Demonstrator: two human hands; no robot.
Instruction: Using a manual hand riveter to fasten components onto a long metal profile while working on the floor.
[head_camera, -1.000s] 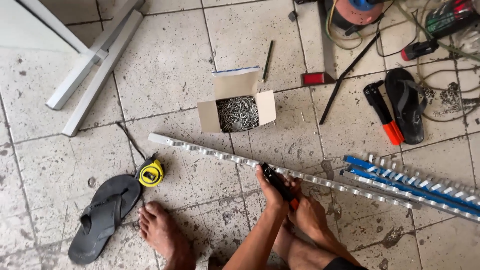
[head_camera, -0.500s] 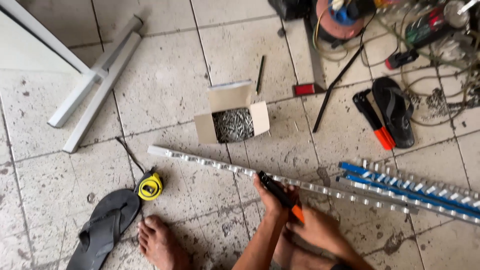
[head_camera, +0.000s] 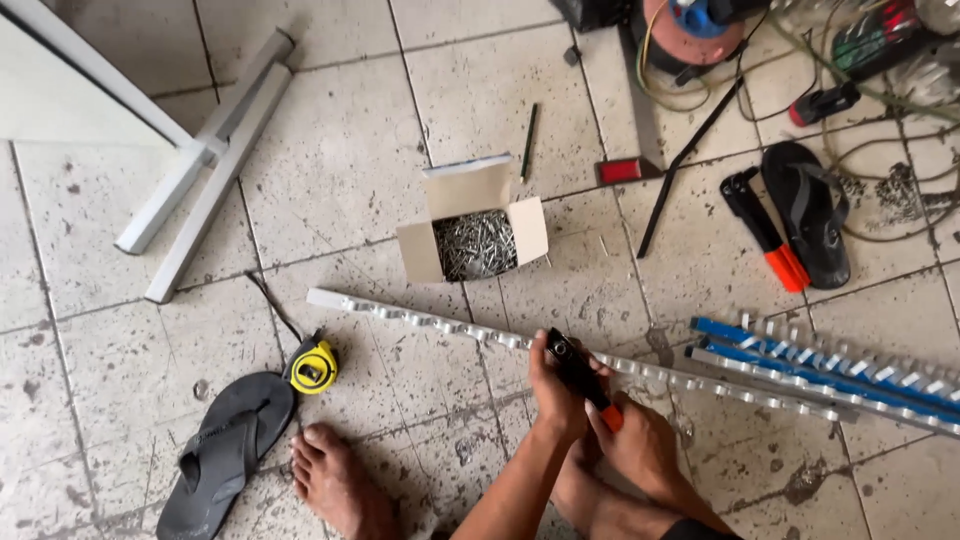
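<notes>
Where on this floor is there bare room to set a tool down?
Bare tiles lie between the white bars and the nail box, and left of the tape measure. The top right is crowded with cables, a sandal and pliers.

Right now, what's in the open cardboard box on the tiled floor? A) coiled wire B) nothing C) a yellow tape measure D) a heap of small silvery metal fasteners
D: the open cardboard box holds a heap of small silvery metal fasteners; the yellow tape measure lies apart on the floor tiles.
</notes>
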